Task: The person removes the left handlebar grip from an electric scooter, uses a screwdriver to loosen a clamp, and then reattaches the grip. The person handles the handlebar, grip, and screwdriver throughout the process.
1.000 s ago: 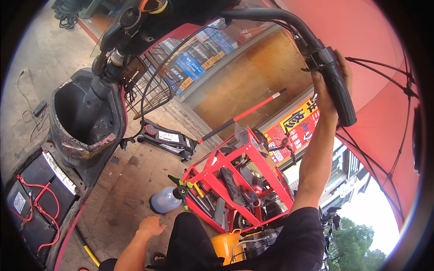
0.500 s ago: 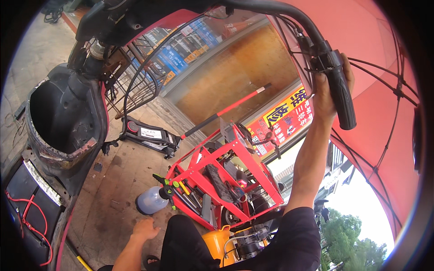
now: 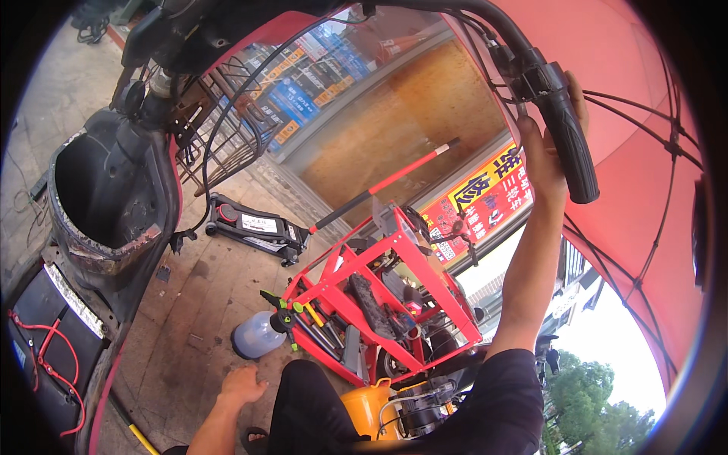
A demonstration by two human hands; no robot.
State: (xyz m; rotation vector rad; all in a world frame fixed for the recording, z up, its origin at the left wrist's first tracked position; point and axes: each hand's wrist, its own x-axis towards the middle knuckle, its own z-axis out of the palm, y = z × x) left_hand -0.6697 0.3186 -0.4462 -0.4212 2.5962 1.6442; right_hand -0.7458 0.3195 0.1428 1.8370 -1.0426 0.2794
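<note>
At the upper right, my right hand is raised and wraps the inner end of a black ribbed handlebar grip. My thumb lies on the near side beside the brake lever, and some fingertips show past the far side. The curved handlebar runs left across the top of the scooter's front. My left hand hangs low beside my bent knee, back of the hand up, apart from other things. Its fingers bend down and are mostly hidden. Closest to it is a translucent spray bottle with a black and green head.
A red tool cart stands ahead, with a yellow tank beside it. Beyond lies a black floor jack with a long red handle. At left are the scooter's black storage bin and red wires. A red canopy hangs at right.
The view has shifted slightly, and the handlebar end sits a little higher in it. My right hand keeps its hold on the grip; my left hand stays beside my knee.
</note>
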